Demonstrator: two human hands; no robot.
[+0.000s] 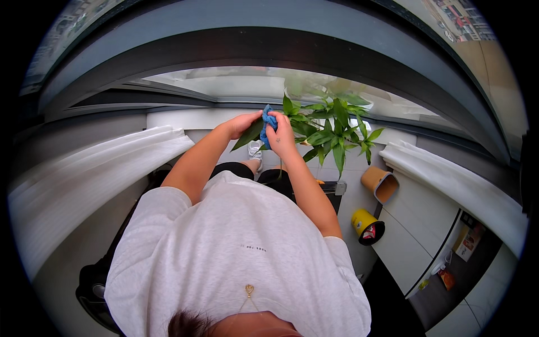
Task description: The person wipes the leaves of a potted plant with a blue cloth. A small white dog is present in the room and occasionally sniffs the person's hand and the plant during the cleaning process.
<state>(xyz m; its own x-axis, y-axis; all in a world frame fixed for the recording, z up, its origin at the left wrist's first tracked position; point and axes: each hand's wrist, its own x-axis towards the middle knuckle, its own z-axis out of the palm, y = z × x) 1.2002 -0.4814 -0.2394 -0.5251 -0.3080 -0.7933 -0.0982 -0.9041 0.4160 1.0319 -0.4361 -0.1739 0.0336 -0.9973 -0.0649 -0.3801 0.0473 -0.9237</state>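
My right hand (280, 134) grips a crumpled blue cloth (268, 122) in front of me, beside the window. My left hand (243, 125) is at a long green leaf (249, 135), whose pointed tip hangs down to the left; its fingertips reach the cloth's left edge. How firmly the left fingers hold the leaf is hidden. Part of the leaf lies behind the cloth and the right hand. To the right spreads a leafy green potted-type plant (334, 135); its base is hidden.
White curtains hang at left (109, 164) and right (454, 189). A brown bin (370, 179) and a yellow bin (363, 222) stand on the right. A dark window frame (261, 46) arches ahead. A black case-like object (337, 193) is near my right forearm.
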